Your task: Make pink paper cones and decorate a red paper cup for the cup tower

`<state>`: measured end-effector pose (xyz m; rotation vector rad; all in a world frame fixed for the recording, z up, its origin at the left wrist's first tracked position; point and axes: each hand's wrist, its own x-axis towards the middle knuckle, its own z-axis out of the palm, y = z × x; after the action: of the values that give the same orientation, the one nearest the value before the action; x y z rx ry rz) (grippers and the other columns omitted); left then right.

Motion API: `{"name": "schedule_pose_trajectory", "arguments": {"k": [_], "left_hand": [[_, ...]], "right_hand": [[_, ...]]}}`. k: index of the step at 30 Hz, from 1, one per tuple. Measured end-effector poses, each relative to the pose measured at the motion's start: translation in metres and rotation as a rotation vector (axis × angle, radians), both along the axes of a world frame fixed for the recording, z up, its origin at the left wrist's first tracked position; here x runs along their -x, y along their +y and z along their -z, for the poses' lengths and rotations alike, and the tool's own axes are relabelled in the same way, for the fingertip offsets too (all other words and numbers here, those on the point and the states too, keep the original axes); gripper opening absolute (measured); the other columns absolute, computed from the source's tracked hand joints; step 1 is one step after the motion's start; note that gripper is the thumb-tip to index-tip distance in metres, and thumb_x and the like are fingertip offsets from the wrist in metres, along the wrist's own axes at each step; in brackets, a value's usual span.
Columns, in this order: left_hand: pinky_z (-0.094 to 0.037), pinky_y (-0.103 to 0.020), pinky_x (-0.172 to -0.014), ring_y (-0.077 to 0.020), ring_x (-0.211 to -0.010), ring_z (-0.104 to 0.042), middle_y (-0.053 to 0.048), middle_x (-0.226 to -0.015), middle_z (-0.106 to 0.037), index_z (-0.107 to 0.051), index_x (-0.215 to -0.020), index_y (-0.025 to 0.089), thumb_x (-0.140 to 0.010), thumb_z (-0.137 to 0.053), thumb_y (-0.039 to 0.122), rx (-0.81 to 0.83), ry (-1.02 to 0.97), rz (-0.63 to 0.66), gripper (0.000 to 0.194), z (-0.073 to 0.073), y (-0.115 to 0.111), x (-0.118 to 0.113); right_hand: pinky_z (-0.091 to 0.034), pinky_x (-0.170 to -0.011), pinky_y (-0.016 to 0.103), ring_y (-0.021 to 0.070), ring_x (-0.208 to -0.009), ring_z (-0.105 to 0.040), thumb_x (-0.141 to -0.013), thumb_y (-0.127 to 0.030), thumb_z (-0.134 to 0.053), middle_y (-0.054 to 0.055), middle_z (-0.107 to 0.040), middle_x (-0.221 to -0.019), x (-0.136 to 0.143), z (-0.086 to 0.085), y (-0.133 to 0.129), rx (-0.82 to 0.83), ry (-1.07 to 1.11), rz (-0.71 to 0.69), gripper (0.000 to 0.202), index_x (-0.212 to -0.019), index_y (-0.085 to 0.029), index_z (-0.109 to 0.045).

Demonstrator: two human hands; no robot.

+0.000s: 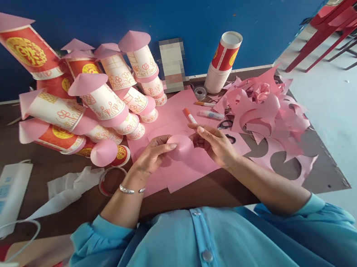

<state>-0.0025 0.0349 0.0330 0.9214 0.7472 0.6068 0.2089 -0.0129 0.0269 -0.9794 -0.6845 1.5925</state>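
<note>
I held a pink paper cone (182, 146).
At the frame's centre, my left hand (153, 154) pinched it above pink sheets (188, 173); my right hand (217, 146) curled just beside, its grip unclear.

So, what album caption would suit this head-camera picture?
The left hand pinches a pink paper cone, the right hand beside it, near cone-topped paper cups and pink scraps.
</note>
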Motion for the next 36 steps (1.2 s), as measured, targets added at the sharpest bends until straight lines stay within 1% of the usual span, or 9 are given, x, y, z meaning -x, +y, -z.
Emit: {"name": "schedule_pose_trajectory", "arguments": {"k": [3,8,12,16,21,25,31,33,36], "left_hand": [[-0.041,-0.025,-0.064,-0.0140,-0.068,-0.057,-0.003,-0.072,-0.069,-0.075,-0.076,0.013,-0.069,-0.084,0.037,0.002,-0.032,-0.001,0.026,-0.002,0.000,0.000],[-0.040,-0.024,-0.063,-0.0128,-0.065,-0.056,-0.003,-0.071,-0.069,-0.075,-0.076,0.013,-0.069,-0.084,0.034,0.017,-0.044,-0.017,0.024,-0.002,0.000,0.000],[-0.044,-0.026,-0.070,-0.0163,-0.073,-0.062,-0.005,-0.076,-0.074,-0.079,-0.087,0.012,-0.070,-0.084,0.035,0.024,-0.007,0.005,0.029,-0.001,-0.001,0.000],[-0.044,-0.026,-0.070,-0.0171,-0.075,-0.063,-0.005,-0.079,-0.075,-0.079,-0.088,0.012,-0.069,-0.086,0.035,0.036,0.016,-0.004,0.031,0.001,-0.001,-0.001],[-0.045,-0.026,-0.074,-0.0185,-0.080,-0.066,-0.007,-0.082,-0.077,-0.080,-0.093,0.012,-0.072,-0.084,0.038,0.007,-0.009,-0.007,0.033,0.003,-0.001,-0.001],[-0.046,-0.027,-0.074,-0.0189,-0.080,-0.066,-0.007,-0.081,-0.076,-0.079,-0.089,0.012,-0.073,-0.084,0.038,-0.007,-0.036,-0.009,0.030,0.005,-0.001,-0.001],[-0.045,-0.024,-0.070,-0.0150,-0.073,-0.062,-0.004,-0.076,-0.072,-0.077,-0.081,0.014,-0.072,-0.085,0.039,-0.001,-0.005,-0.035,0.028,0.008,-0.001,0.001],[-0.044,-0.024,-0.070,-0.0150,-0.074,-0.062,-0.004,-0.077,-0.073,-0.077,-0.082,0.013,-0.072,-0.086,0.039,-0.001,-0.011,-0.035,0.028,0.007,0.000,0.001],[-0.045,-0.026,-0.073,-0.0172,-0.077,-0.064,-0.006,-0.079,-0.075,-0.079,-0.087,0.013,-0.072,-0.086,0.038,0.006,-0.025,-0.027,0.030,0.005,-0.001,0.000]], "right_hand": [[-0.054,-0.075,0.029,0.0150,-0.079,-0.066,-0.078,-0.056,-0.085,0.001,-0.074,-0.083,0.000,0.003,0.001,0.003,-0.017,-0.015,0.046,-0.110,-0.024,-0.079],[-0.052,-0.075,0.029,0.0145,-0.078,-0.063,-0.071,-0.059,-0.088,0.002,-0.074,-0.085,0.000,0.003,-0.001,-0.015,-0.088,-0.060,0.040,-0.086,-0.022,-0.082],[-0.048,-0.073,0.029,0.0132,-0.073,-0.058,-0.068,-0.051,-0.093,-0.001,-0.068,-0.073,0.000,-0.001,-0.001,-0.045,-0.139,-0.113,0.034,-0.075,-0.022,-0.078],[-0.045,-0.072,0.031,0.0133,-0.069,-0.053,-0.068,-0.050,-0.092,-0.001,-0.063,-0.067,0.001,-0.003,-0.001,-0.050,-0.182,-0.123,0.035,-0.065,-0.020,-0.073],[-0.045,-0.071,0.032,0.0138,-0.067,-0.051,-0.065,-0.052,-0.092,-0.001,-0.062,-0.064,0.000,-0.004,-0.001,-0.043,-0.182,-0.081,0.038,-0.062,-0.020,-0.072],[-0.047,-0.071,0.030,0.0130,-0.067,-0.053,-0.068,-0.052,-0.092,-0.001,-0.062,-0.065,0.001,-0.002,-0.001,-0.035,-0.155,-0.094,0.038,-0.063,-0.020,-0.072],[-0.053,-0.073,0.030,0.0142,-0.073,-0.059,-0.071,-0.066,-0.086,0.001,-0.066,-0.074,0.003,0.003,-0.002,0.023,-0.080,-0.036,0.048,-0.071,-0.020,-0.074],[-0.052,-0.072,0.030,0.0144,-0.073,-0.058,-0.069,-0.066,-0.087,0.001,-0.066,-0.075,0.003,0.002,-0.002,0.018,-0.089,-0.057,0.048,-0.072,-0.020,-0.074],[-0.049,-0.070,0.030,0.0133,-0.068,-0.054,-0.068,-0.059,-0.090,-0.001,-0.062,-0.068,0.003,0.000,-0.002,-0.010,-0.128,-0.090,0.043,-0.067,-0.020,-0.074]]}}
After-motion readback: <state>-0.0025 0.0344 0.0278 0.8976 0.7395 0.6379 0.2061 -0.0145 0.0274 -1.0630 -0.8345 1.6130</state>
